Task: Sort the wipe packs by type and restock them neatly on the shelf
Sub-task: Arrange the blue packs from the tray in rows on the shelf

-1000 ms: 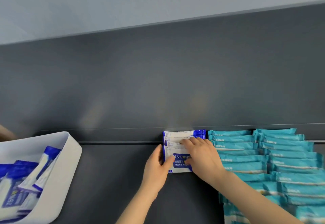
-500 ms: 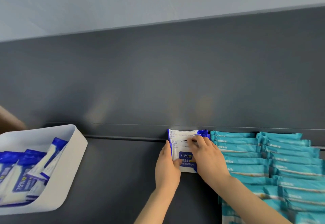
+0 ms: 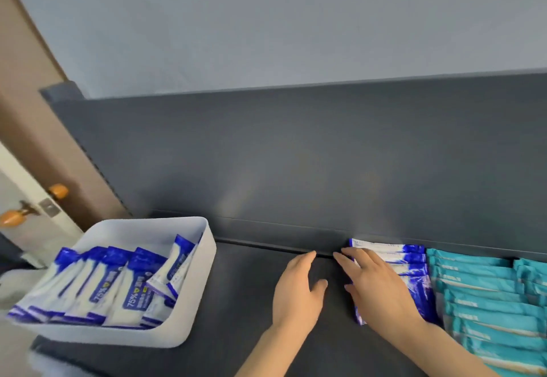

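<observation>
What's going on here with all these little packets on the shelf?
A person is stocking wipe packs on a dark shelf. Their right hand lies flat on a short row of blue-and-white packs, set against the back wall beside rows of teal packs. The left hand is open just left of that row, holding nothing. A white bin at the left holds spare packs of the blue-and-white kind.

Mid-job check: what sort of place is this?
Likely a shop-style display in an ordinary room: a flat dark grey shelf with rows of teal wipe packs and blue-and-white alcohol wipe packs, a white plastic bin of stock, and an orange door handle.
</observation>
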